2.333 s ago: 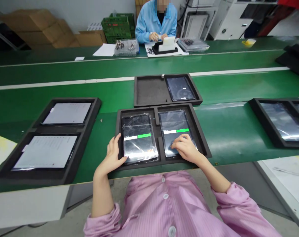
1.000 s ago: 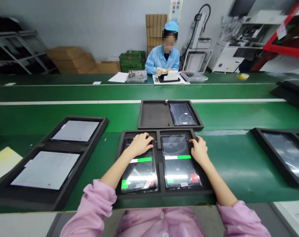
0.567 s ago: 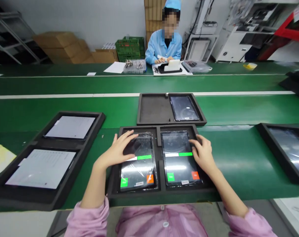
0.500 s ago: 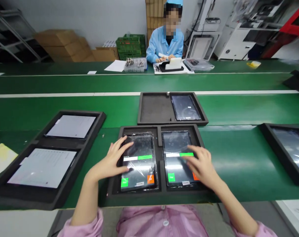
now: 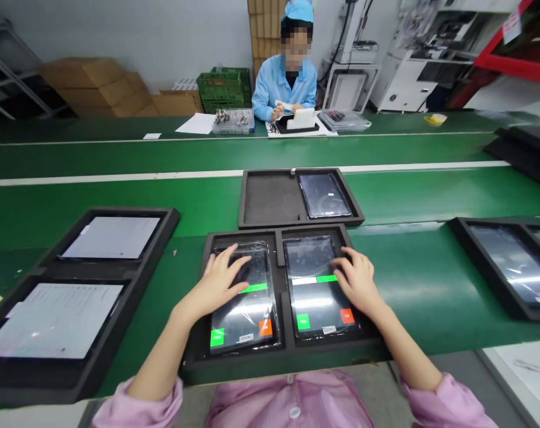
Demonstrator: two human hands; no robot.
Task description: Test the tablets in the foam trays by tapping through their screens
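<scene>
Two tablets lie side by side in a black foam tray (image 5: 284, 345) in front of me. My left hand (image 5: 218, 282) rests over the upper left of the left tablet (image 5: 245, 315), its fingers spread across the screen and hiding part of it. On the right tablet (image 5: 314, 303), my right hand (image 5: 357, 280) is at the right edge, fingers apart and slightly bent near the green bar. Both screens show a green box at lower left, an orange-red box at lower right and a green bar. Neither hand grips anything.
Behind stands another tray (image 5: 270, 199) with one tablet (image 5: 325, 195) in its right compartment. A tray (image 5: 149, 255) with two white-screened tablets is at left, another tray (image 5: 483, 261) at right. Across the green bench (image 5: 412, 273), a person in blue (image 5: 285, 89) works beside a parts box (image 5: 234, 120).
The view has shifted a little. My left hand has moved inward over the left tablet's screen, covering its white bar. My right hand has drawn up and back, uncovering the orange-red box.
</scene>
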